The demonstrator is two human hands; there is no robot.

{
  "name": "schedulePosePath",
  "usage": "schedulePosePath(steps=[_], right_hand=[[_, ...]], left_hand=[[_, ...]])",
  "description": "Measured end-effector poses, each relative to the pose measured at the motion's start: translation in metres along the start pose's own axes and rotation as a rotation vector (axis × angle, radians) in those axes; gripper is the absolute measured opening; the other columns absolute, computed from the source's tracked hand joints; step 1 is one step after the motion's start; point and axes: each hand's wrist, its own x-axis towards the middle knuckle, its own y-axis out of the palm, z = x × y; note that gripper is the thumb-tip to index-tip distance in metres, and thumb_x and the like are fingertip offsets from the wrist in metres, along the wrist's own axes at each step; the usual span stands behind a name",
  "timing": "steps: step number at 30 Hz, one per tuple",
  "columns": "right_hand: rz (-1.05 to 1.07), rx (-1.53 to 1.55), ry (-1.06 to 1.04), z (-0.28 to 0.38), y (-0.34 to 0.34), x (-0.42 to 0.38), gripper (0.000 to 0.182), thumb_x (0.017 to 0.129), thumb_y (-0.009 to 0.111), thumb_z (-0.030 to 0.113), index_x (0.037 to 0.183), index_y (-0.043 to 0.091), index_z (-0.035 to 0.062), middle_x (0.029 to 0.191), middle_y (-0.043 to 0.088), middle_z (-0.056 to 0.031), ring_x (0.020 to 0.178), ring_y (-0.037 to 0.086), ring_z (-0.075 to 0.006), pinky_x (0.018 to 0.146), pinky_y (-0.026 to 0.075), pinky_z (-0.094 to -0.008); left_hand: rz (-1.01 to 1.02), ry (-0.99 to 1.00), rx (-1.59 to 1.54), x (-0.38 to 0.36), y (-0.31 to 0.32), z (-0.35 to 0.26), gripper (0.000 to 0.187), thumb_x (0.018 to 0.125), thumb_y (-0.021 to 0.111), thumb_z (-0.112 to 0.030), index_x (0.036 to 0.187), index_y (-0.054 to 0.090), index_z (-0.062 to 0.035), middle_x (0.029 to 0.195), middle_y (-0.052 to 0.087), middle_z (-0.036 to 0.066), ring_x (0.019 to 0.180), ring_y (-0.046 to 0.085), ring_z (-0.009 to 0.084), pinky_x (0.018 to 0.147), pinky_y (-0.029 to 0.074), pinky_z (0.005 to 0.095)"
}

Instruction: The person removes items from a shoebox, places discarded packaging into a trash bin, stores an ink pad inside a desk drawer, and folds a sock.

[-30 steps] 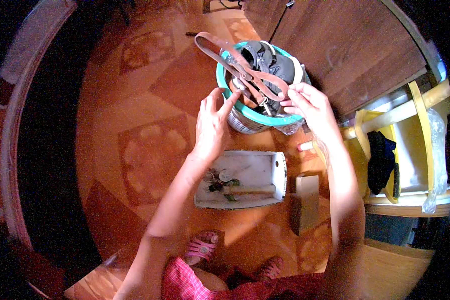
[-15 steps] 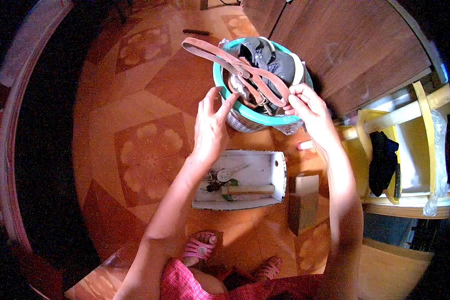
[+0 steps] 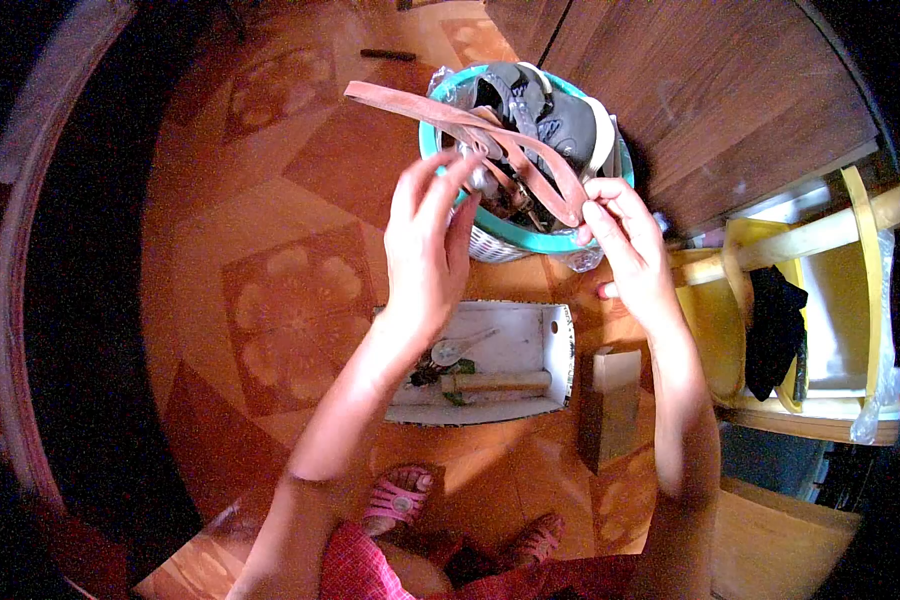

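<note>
A pinkish-brown strap [image 3: 410, 104], looking like a leather belt, lies looped across the top of a turquoise-rimmed basket [image 3: 542, 242]. Its right-hand bend is pinched between the thumb and fingers of my right hand [image 3: 625, 225], at the basket's near right rim. My left hand [image 3: 425, 235] is at the near left rim, fingers apart, with its fingertips close under the middle of the strap. Inside the basket, a grey shoe [image 3: 573, 128] with a white sole edge sits beneath and beside the strap, and a metal buckle shows below it.
On the tiled floor, a white open box [image 3: 560, 355] holds a plastic spoon [image 3: 450, 351] and a light rod. Beside it stands a small brown carton [image 3: 615, 410]. To the right is a yellow frame with black cloth [image 3: 775, 330] on it. A wooden panel [image 3: 710, 100] rises behind the basket.
My left hand has moved up and right towards the strap's middle. The strap's left loop has flattened and swung slightly left, while my right hand keeps its pinch.
</note>
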Motion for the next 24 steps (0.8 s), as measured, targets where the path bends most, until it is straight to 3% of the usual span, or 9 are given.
schedulePosePath(steps=[4,6,7,9,12,16,17,20,24], right_hand=[[-0.024,0.108,0.021,-0.006,0.001,0.002,0.014,0.092,0.048,0.013,0.098,0.052,0.0014,0.081,0.051,0.0015,0.072,0.05,-0.0063,0.068,0.042,-0.021],[-0.013,0.15,0.057,-0.005,0.001,0.001,0.016,0.092,0.048,0.017,0.096,0.053,0.002,0.082,0.051,0.0019,0.073,0.049,-0.0067,0.069,0.042,-0.0212],[-0.013,0.151,0.056,-0.005,-0.001,0.0,0.016,0.092,0.048,0.017,0.096,0.053,0.002,0.082,0.051,0.0019,0.073,0.049,-0.0067,0.069,0.042,-0.0212],[0.0,0.284,0.146,-0.005,-0.005,0.0,0.024,0.093,0.047,0.028,0.106,0.052,0.0092,0.089,0.053,0.0001,0.083,0.05,-0.0093,0.076,0.039,-0.0234],[-0.007,0.249,0.135,-0.007,-0.002,0.0,0.023,0.093,0.045,0.03,0.102,0.052,0.0099,0.089,0.053,0.0005,0.083,0.048,-0.0097,0.076,0.039,-0.0231],[0.043,-0.096,0.029,0.006,0.002,-0.007,0.014,0.09,0.05,0.014,0.083,0.051,0.0023,0.076,0.046,0.0,0.073,0.047,-0.0096,0.068,0.038,-0.0227],[0.055,-0.312,-0.204,0.001,0.002,-0.006,0.014,0.087,0.055,0.014,0.082,0.052,0.0016,0.075,0.047,-0.0033,0.07,0.048,-0.012,0.065,0.039,-0.024],[0.105,-0.534,-0.192,0.016,0.003,-0.015,0.017,0.078,0.065,0.015,0.081,0.054,0.003,0.077,0.05,-0.0063,0.07,0.052,-0.0192,0.063,0.042,-0.0304],[-0.005,-0.839,-0.369,0.029,-0.002,-0.009,0.015,0.07,0.065,0.001,0.082,0.056,0.0025,0.078,0.054,-0.0049,0.073,0.055,-0.0152,0.06,0.042,-0.0274]], left_hand=[[-0.03,0.083,0.261,0.036,0.001,0.005,0.03,0.077,0.063,-0.01,0.107,0.061,-0.013,0.117,0.052,0.008,0.11,0.047,0.0262,0.091,0.036,0.0428],[0.13,0.275,0.379,0.044,0.0,0.023,0.018,0.077,0.063,-0.021,0.094,0.064,-0.0138,0.113,0.054,0.004,0.115,0.04,0.0258,0.096,0.02,0.0551],[0.229,0.231,0.213,0.047,-0.002,0.026,0.011,0.078,0.063,-0.023,0.083,0.064,-0.0139,0.11,0.055,0.0,0.115,0.041,0.0269,0.095,0.014,0.0614],[0.332,0.157,0.058,0.042,-0.011,0.024,0.012,0.08,0.061,-0.025,0.081,0.065,-0.0134,0.11,0.054,0.001,0.119,0.037,0.0259,0.098,0.008,0.0611],[0.366,0.128,-0.065,0.036,-0.022,0.027,0.017,0.081,0.06,-0.028,0.078,0.064,-0.0125,0.112,0.052,0.001,0.123,0.033,0.025,0.099,0.002,0.0619],[0.389,0.085,0.032,0.019,-0.039,0.028,0.018,0.082,0.058,-0.03,0.077,0.064,-0.0129,0.115,0.05,0.001,0.125,0.031,0.0261,0.099,0.0,0.0625],[0.4,0.102,0.092,0.013,-0.043,0.032,0.02,0.08,0.06,-0.033,0.076,0.064,-0.0137,0.115,0.051,0.001,0.124,0.032,0.0262,0.099,0.0,0.0632],[0.355,0.186,0.391,-0.004,-0.053,0.05,0.02,0.068,0.069,-0.034,0.075,0.064,-0.0161,0.114,0.052,0.001,0.121,0.036,0.0252,0.098,0.002,0.0648],[0.238,0.256,0.545,0.004,-0.071,0.063,0.017,0.066,0.069,-0.016,0.08,0.062,-0.0148,0.111,0.055,0.001,0.12,0.04,0.0239,0.102,0.004,0.0612]])
